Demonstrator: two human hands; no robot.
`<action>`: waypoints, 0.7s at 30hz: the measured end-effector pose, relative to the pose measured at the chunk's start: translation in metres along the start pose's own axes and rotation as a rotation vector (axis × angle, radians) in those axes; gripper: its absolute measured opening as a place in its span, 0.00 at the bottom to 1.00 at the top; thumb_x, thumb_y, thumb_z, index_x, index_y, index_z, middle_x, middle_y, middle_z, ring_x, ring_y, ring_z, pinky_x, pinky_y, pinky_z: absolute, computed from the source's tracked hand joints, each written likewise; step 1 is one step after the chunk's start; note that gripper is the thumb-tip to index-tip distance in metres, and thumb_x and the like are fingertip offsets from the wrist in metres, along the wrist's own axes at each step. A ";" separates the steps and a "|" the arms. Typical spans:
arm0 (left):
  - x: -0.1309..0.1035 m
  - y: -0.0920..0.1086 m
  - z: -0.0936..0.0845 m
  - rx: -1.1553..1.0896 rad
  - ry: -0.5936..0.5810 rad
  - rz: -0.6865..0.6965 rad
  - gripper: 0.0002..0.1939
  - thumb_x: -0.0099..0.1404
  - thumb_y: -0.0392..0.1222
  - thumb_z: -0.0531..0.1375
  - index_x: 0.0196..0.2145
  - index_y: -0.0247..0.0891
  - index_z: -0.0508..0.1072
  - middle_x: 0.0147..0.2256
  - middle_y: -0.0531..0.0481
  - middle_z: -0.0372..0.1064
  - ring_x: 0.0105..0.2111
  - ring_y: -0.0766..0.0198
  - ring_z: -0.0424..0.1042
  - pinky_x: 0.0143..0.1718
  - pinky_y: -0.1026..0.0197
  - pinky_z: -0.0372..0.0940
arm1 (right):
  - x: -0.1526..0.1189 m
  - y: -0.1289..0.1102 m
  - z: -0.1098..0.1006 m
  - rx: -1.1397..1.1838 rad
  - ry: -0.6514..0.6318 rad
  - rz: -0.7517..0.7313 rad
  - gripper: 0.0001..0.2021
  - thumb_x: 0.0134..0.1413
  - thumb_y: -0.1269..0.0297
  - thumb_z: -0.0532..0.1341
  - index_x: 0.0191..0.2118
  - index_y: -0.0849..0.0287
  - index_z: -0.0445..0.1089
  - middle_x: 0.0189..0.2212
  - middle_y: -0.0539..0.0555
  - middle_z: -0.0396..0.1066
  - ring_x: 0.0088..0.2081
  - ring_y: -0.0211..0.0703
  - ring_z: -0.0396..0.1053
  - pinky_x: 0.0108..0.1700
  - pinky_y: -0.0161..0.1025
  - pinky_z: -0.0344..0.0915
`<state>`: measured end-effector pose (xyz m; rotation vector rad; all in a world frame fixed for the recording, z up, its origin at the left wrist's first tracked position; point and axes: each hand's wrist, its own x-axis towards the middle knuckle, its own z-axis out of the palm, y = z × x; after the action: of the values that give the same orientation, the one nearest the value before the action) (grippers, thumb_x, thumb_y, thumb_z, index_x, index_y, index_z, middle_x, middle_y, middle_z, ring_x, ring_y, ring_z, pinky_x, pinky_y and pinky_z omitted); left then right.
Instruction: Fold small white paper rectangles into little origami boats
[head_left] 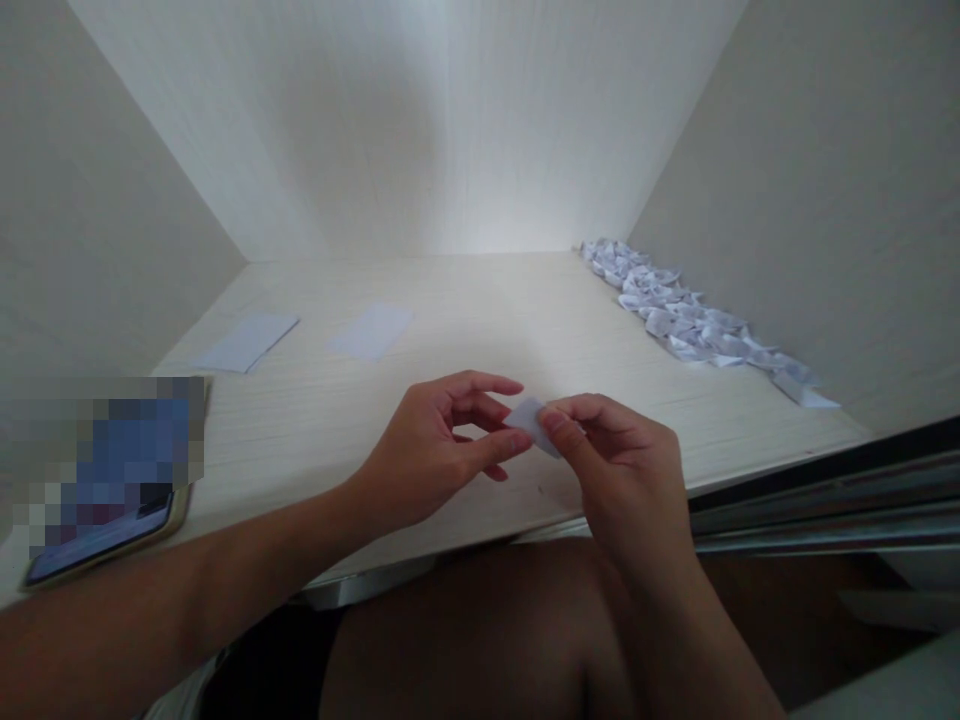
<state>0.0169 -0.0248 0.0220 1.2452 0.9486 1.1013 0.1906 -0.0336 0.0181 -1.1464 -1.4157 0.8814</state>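
A small folded piece of white paper (pixel 527 416) is held up over the front of the table. My right hand (pixel 626 450) pinches its right side between thumb and index finger. At its left edge, my left hand (pixel 442 440) has its thumb against the paper with fingers behind it, while the index finger stretches out above. The paper's lower part is partly covered by both thumbs. Beyond my hands, a flat sheet of white paper (pixel 373 332) lies on the tabletop (pixel 465 300).
Farther left lies a small stack of white paper (pixel 247 342). A phone (pixel 112 535) with a partly blurred screen is propped at the left front. Many folded paper pieces (pixel 682 315) form a long pile along the right wall (pixel 810 220). The back panel (pixel 510 130) closes the far side.
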 end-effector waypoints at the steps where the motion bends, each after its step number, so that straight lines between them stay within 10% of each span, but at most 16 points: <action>1: 0.000 -0.001 0.000 -0.005 -0.003 -0.010 0.21 0.55 0.37 0.74 0.46 0.35 0.77 0.29 0.54 0.76 0.27 0.66 0.75 0.25 0.65 0.77 | 0.000 0.000 0.001 0.035 -0.003 0.008 0.05 0.57 0.63 0.67 0.30 0.55 0.78 0.31 0.51 0.79 0.34 0.44 0.73 0.39 0.41 0.66; 21: -0.003 0.000 0.000 0.067 -0.002 -0.065 0.27 0.55 0.42 0.75 0.50 0.36 0.73 0.24 0.55 0.76 0.21 0.64 0.75 0.20 0.67 0.71 | -0.007 0.002 0.022 0.162 0.058 0.066 0.05 0.56 0.63 0.66 0.31 0.56 0.76 0.33 0.53 0.81 0.35 0.45 0.77 0.40 0.43 0.70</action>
<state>0.0158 -0.0277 0.0219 1.2604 1.0244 1.0246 0.1694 -0.0384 0.0102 -1.0916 -1.2416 0.9832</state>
